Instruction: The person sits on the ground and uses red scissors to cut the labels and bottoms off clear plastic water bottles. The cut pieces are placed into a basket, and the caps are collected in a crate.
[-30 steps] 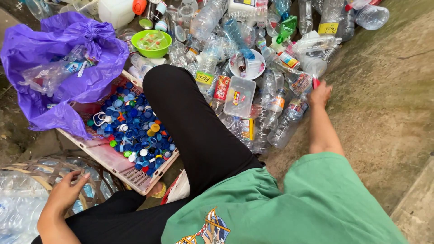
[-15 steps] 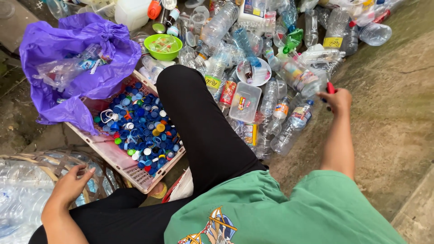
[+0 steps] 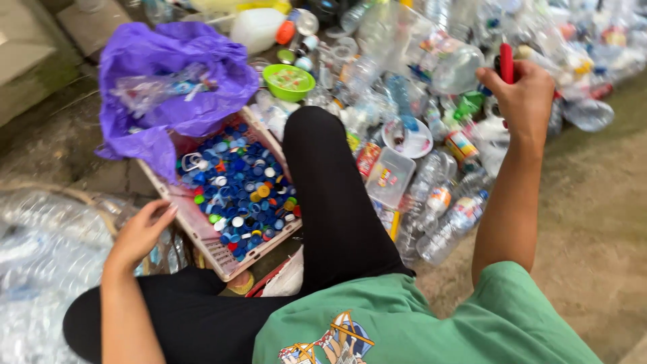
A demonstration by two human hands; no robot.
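My right hand (image 3: 522, 98) is raised over a heap of clear plastic bottles (image 3: 431, 87) and is closed around a slim red tool (image 3: 507, 62) that sticks up from the fist. My left hand (image 3: 141, 232) hangs with relaxed fingers beside the near left corner of a pink crate (image 3: 209, 246) filled with blue, white and yellow bottle caps (image 3: 236, 185); it holds nothing. My leg in black trousers (image 3: 330, 195) stretches between the crate and the bottles.
A purple plastic bag (image 3: 168, 81) drapes over the crate's far end. A green bowl (image 3: 288, 81) and a white jug (image 3: 259, 28) sit beyond it. A sack of crushed clear bottles (image 3: 40, 269) lies at left. Bare concrete ground (image 3: 593, 222) is at right.
My right hand has lifted off the bottle heap with the red tool in its grip. My left hand has stayed by the crate corner while the view shifted.
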